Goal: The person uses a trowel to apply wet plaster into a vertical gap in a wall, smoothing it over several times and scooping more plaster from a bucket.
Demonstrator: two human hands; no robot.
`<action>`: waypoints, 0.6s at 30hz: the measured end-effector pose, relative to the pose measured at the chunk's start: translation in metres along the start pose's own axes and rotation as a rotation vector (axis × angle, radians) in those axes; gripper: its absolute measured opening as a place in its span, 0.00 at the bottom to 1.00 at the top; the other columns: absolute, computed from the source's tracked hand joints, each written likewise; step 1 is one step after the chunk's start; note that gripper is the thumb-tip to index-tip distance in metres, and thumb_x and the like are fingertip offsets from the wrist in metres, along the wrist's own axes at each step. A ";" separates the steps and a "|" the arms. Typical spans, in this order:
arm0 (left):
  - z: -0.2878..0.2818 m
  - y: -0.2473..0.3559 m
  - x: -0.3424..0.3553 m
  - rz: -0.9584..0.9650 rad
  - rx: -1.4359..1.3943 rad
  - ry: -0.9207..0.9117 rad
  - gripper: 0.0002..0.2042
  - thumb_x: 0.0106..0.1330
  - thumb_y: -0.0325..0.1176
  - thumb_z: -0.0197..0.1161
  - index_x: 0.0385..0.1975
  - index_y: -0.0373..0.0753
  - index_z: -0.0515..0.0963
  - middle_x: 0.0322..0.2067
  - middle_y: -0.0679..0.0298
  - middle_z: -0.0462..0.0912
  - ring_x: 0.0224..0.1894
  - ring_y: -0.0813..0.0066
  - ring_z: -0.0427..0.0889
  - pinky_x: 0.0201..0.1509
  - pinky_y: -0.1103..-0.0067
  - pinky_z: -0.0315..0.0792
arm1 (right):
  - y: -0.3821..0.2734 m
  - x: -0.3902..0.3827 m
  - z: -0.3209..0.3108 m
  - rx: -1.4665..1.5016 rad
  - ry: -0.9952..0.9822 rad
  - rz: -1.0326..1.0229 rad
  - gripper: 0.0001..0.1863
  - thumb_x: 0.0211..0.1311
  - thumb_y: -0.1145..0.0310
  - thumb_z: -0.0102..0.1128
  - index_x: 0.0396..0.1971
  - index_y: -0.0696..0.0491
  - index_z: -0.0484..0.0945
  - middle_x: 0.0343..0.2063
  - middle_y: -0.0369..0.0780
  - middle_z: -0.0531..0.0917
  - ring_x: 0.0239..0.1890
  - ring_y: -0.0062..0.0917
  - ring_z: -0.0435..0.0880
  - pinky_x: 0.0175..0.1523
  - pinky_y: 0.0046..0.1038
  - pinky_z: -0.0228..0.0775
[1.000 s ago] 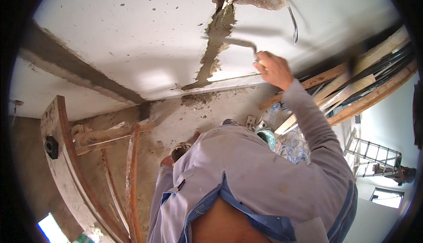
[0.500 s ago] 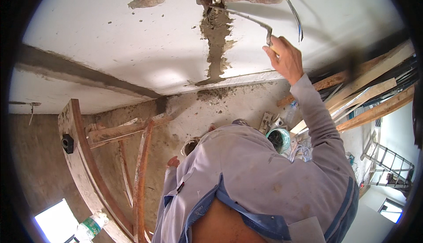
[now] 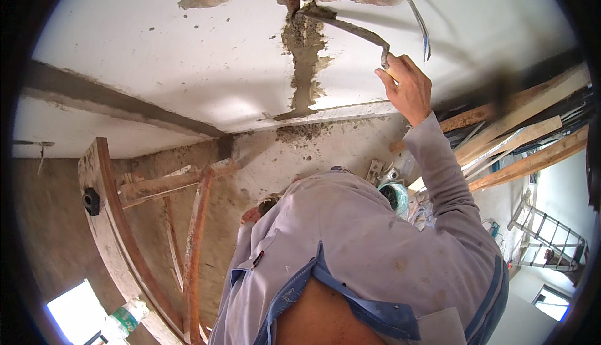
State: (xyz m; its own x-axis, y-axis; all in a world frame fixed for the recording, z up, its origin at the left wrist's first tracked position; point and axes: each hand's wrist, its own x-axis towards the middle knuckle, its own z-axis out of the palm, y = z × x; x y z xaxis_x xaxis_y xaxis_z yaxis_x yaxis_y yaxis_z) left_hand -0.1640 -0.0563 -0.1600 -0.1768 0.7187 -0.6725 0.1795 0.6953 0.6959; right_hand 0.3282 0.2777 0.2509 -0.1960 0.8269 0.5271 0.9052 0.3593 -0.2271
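The right hand [image 3: 408, 87] is raised with its grip closed around the handle of a grey steel plastering trowel [image 3: 350, 27] — blade tip pressed into the wet grey mortar strip [image 3: 303, 63] on the white ceiling [image 3: 156, 51] — while the left hand is not seen.

trowel [image 3: 350, 27]: dull metal | ceiling [image 3: 188, 63]: matt plaster | patch [image 3: 305, 57]: rough wet mortar
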 end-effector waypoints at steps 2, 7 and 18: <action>-0.006 0.001 0.002 0.005 -0.003 0.013 0.20 0.58 0.37 0.65 0.51 0.42 0.77 0.35 0.63 0.83 0.35 0.74 0.80 0.37 0.76 0.74 | 0.004 -0.003 0.007 0.101 0.015 -0.051 0.15 0.58 0.61 0.63 0.39 0.55 0.77 0.27 0.39 0.79 0.25 0.30 0.80 0.28 0.31 0.72; -0.019 -0.012 -0.002 0.005 -0.017 0.047 0.20 0.58 0.38 0.65 0.51 0.43 0.77 0.35 0.64 0.83 0.35 0.75 0.80 0.37 0.77 0.74 | -0.008 -0.013 0.052 0.583 -0.109 0.051 0.18 0.63 0.59 0.58 0.38 0.61 0.75 0.20 0.40 0.76 0.18 0.23 0.74 0.23 0.27 0.67; -0.046 -0.029 -0.042 0.023 -0.041 0.111 0.20 0.57 0.39 0.66 0.51 0.44 0.78 0.35 0.64 0.84 0.35 0.75 0.80 0.36 0.77 0.75 | 0.012 -0.045 0.120 0.696 -0.069 0.326 0.15 0.68 0.61 0.50 0.29 0.60 0.73 0.13 0.41 0.72 0.15 0.24 0.69 0.22 0.28 0.61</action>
State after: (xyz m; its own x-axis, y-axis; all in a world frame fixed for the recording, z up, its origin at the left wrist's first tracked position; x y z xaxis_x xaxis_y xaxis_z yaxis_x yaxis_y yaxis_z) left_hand -0.2068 -0.1069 -0.1403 -0.2798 0.7278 -0.6261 0.1448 0.6767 0.7219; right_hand 0.3032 0.2965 0.1260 -0.0043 0.9546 0.2977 0.4795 0.2632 -0.8371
